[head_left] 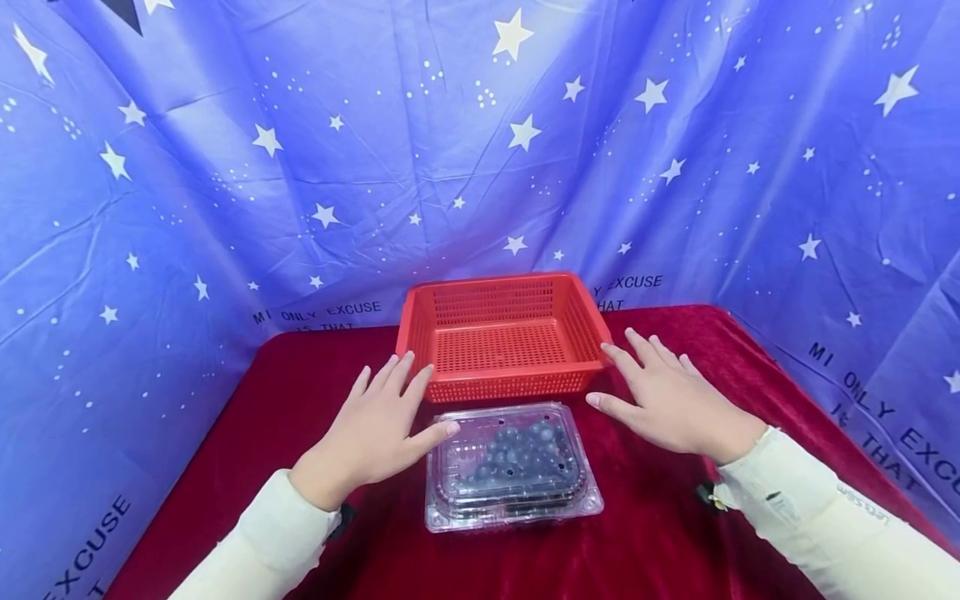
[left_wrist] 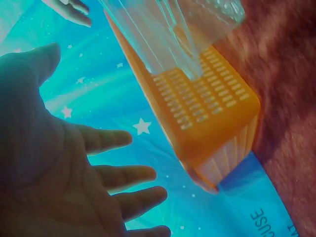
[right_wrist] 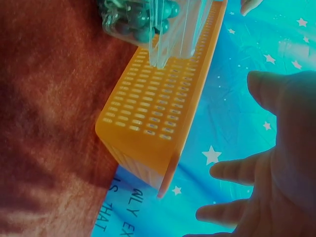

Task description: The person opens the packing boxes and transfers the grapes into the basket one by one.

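Note:
A clear plastic clamshell box (head_left: 465, 467) with a closed lid lies in front of me, dark blueberries (head_left: 525, 454) heaped toward its right side. Just behind it stands a red slotted plastic basket (head_left: 510, 379) with nothing inside. My left hand (head_left: 375, 433) is spread palm down, its thumb overlapping the box's left edge in the head view. On the other side my right hand (head_left: 667, 404) is spread too, fingertips near the basket's right front corner. Both wrist views show the palms with straight, separated fingers and nothing held.
Dark red velvet cloth (head_left: 645, 533) covers the table. Behind and along both sides hangs a blue curtain (head_left: 420, 167) with white stars and printed words, close behind the basket.

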